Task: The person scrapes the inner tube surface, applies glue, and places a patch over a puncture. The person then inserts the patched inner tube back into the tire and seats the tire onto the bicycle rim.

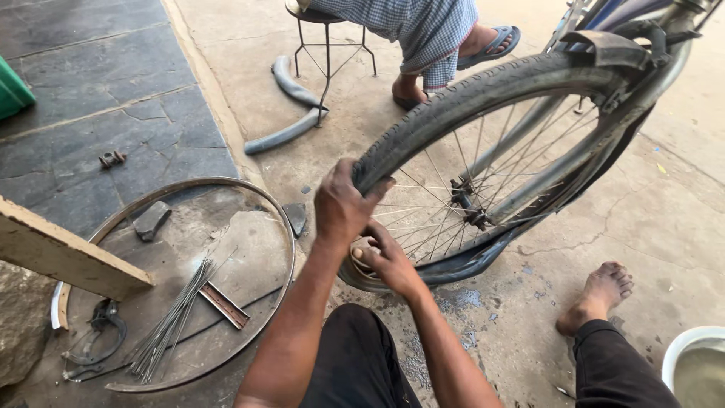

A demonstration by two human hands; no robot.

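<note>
A bicycle wheel with a black tyre [483, 87] stands upright on the concrete, still in its bicycle frame [642, 83]. My left hand [341, 205] is clamped over the tyre's near edge, fingers curled around it. Just below, my right hand [387, 261] presses on the tyre at the metal rim [445, 261], its fingers bent around the tyre's edge. Spokes and the hub [468, 208] show behind my hands.
A bare rim [281, 227] lies flat at left, with a bundle of loose spokes [170, 325] and a wooden plank [68, 253] over it. A cut inner tube [291, 94] lies by a stool [328, 41] where another person [430, 30] sits. A white basin [691, 351] is at right, near my bare foot [602, 291].
</note>
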